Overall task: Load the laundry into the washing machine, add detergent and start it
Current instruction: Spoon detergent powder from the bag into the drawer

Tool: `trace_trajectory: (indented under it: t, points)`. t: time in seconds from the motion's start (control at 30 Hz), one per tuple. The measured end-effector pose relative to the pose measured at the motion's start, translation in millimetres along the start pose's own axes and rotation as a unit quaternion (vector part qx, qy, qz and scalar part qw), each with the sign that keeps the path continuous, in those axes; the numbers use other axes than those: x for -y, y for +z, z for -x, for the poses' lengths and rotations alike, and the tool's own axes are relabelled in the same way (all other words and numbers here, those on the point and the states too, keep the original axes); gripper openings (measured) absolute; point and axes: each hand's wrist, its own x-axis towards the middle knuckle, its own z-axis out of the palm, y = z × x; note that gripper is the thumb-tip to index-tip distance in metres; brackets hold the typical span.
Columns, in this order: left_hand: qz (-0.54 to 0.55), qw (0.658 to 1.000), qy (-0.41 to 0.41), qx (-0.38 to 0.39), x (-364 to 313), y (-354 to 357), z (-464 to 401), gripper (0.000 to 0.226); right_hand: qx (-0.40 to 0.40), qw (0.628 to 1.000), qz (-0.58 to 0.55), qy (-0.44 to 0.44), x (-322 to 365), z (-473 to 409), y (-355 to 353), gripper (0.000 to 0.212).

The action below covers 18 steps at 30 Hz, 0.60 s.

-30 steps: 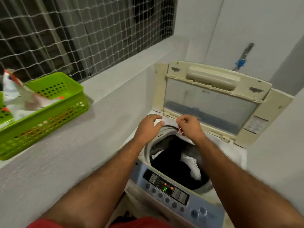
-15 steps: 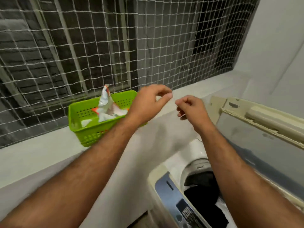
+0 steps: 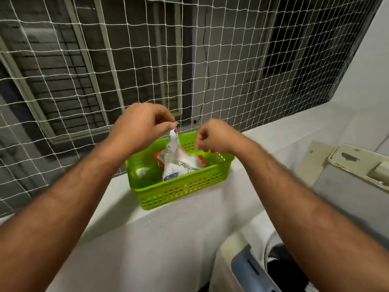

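The ledge [image 3: 179,224], a pale surface under the netted window [image 3: 147,60], carries the green basket [image 3: 181,188], and everything else is placed from that basket. Below and to its right stands the washing machine [image 3: 242,268] with its lid [image 3: 347,165] raised and dark laundry [image 3: 282,268] in the drum. Inside the basket, toward its right half, the detergent packet [image 3: 176,161] stands upright, crumpled, white with orange and blue print. Above the basket's back rim, the left hand [image 3: 139,127] pinches the packet's top corner. The right hand [image 3: 216,138] hovers just right of that corner, fingers curled with nothing visibly held. The packet looks light, soft and crinkly, probably slack with loose powder; gripping below the twisted neck seems safer than holding the thin tip.
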Motion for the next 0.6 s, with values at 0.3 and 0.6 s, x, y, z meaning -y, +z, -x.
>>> trace_trajectory:
  t: [0.3,0.6]
  points:
    - [0.039,0.998,0.007,0.047,38.2,29.1,1.2,0.009,0.228,0.943,0.225,0.092,-5.7,-37.9,38.1,0.02]
    - [0.073,0.997,-0.013,0.039,40.5,43.5,-10.9,0.019,0.304,0.923,0.211,0.103,-8.8,-50.9,48.5,0.02]
